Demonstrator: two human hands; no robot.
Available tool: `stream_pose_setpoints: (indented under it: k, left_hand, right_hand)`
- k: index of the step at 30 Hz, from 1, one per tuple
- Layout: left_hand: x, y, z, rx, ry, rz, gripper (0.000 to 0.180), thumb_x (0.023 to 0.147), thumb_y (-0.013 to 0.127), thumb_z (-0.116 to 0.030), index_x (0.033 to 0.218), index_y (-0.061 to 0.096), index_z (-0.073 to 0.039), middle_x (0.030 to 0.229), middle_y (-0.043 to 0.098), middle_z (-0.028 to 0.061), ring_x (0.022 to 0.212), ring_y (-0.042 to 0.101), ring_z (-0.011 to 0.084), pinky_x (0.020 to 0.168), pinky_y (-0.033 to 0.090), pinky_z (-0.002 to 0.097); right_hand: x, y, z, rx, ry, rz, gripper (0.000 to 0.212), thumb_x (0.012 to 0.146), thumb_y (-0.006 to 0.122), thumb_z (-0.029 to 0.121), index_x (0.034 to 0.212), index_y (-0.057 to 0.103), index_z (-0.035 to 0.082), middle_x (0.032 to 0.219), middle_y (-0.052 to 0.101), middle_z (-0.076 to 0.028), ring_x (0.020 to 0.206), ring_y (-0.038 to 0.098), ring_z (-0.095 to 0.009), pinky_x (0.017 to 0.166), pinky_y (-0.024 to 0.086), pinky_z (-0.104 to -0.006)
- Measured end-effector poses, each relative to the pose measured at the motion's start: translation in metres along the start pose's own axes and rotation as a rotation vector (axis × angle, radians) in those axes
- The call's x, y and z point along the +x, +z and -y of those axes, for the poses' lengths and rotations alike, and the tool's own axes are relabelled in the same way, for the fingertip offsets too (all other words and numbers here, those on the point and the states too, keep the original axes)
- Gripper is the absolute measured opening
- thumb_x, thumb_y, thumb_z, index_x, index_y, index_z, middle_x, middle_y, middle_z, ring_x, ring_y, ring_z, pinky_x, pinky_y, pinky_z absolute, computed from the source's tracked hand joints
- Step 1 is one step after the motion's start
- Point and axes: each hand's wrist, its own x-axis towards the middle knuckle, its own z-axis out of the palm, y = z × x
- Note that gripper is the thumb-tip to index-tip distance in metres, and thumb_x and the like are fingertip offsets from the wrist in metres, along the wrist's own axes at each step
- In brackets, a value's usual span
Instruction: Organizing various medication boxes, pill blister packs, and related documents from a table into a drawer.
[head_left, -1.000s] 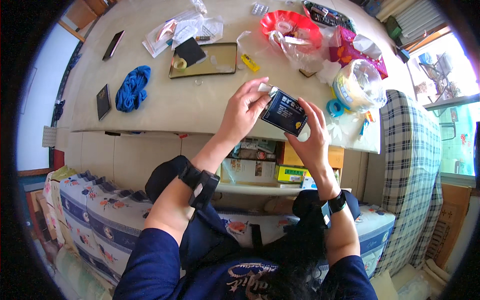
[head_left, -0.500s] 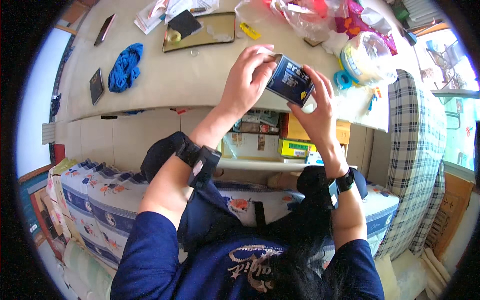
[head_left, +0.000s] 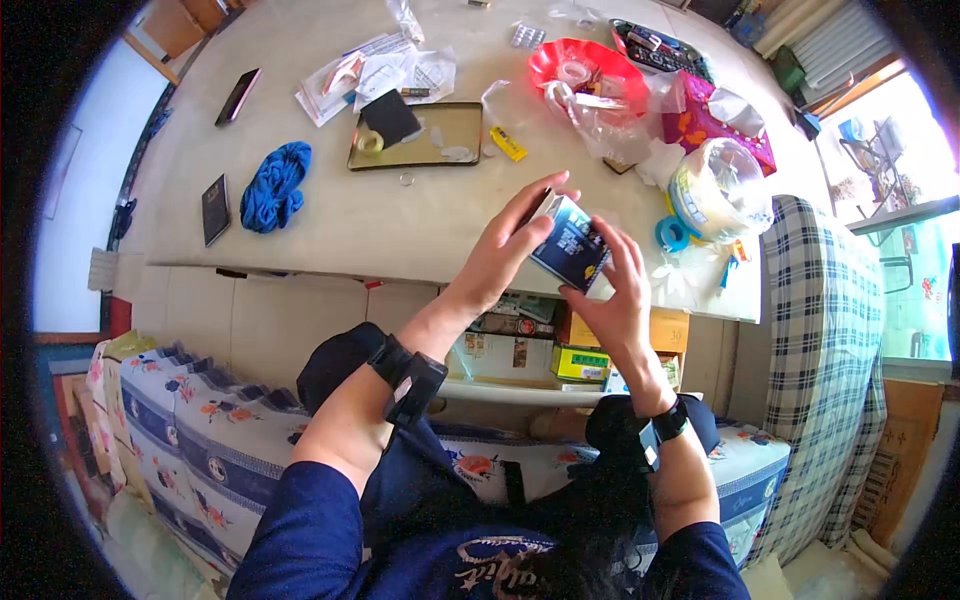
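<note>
A small dark blue carton (head_left: 570, 248) with pale print is held up over the table's near edge. My left hand (head_left: 508, 243) grips its left end, thumb on the front face and fingers behind. A white edge, perhaps a flap, and something dark show beside that thumb; whether the end is open I cannot tell. On the other side, my right hand (head_left: 620, 295) holds the carton's right end between thumb and fingers. Below the hands, a pulled-out drawer (head_left: 500, 388) contains a yellow-green box (head_left: 580, 363), an orange box (head_left: 665, 332) and other packets.
Beyond the hands lie a shallow tray (head_left: 440, 140) with a black square on it, a yellow packet (head_left: 509, 143) and a red dish (head_left: 560, 62). Farther right stand a plastic tub (head_left: 715, 195) and blue tape roll (head_left: 672, 235). Blue cloth (head_left: 275, 188) and a phone (head_left: 238, 96) lie left.
The view has shifted, so more of the table's far side shows and everything sits lower in it. Both hands still hold the carton, whose face now catches more light.
</note>
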Motion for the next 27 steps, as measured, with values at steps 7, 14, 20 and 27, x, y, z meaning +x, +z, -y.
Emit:
stream_pose_setpoints:
  k: [7,14,20,27]
  left_hand:
    - [0.0,-0.008,0.013,0.055,0.034,-0.027,0.045,0.102,0.032,-0.03,0.14,0.036,-0.005,0.131,0.052,0.0141,0.118,0.051,0.0173,0.102,0.039,0.0311]
    - [-0.003,-0.002,0.011,0.116,0.052,0.006,0.053,0.101,0.034,-0.041,0.142,0.033,-0.007,0.13,0.051,0.0137,0.117,0.051,0.0183,0.102,0.038,0.0308]
    - [-0.009,-0.004,0.016,0.572,0.08,0.066,0.09,0.085,0.058,-0.057,0.148,0.018,-0.007,0.137,0.041,0.024,0.125,0.046,0.0305,0.103,0.036,0.0366]
    - [-0.008,-0.014,0.028,0.713,0.163,0.019,0.09,0.086,0.058,-0.053,0.149,0.014,-0.006,0.139,0.038,0.0256,0.129,0.04,0.0325,0.103,0.037,0.039]
  right_hand:
    - [0.004,0.004,0.002,-0.137,-0.096,0.0,0.08,0.06,0.076,0.0,0.133,0.046,0.011,0.123,0.05,-0.016,0.114,0.05,-0.034,0.097,0.045,-0.0396]
    - [0.001,0.002,0.003,-0.207,-0.147,-0.055,0.082,0.057,0.078,-0.002,0.133,0.049,0.011,0.122,0.051,-0.014,0.112,0.053,-0.029,0.094,0.047,-0.0364]
    - [-0.005,0.002,0.001,-0.208,-0.098,-0.038,0.081,0.057,0.075,-0.005,0.132,0.05,0.01,0.121,0.052,-0.014,0.113,0.053,-0.031,0.094,0.047,-0.0375]
    - [0.003,-0.001,-0.013,-0.247,-0.141,-0.025,0.076,0.059,0.075,0.001,0.13,0.05,0.009,0.121,0.052,-0.017,0.112,0.051,-0.035,0.097,0.043,-0.0404]
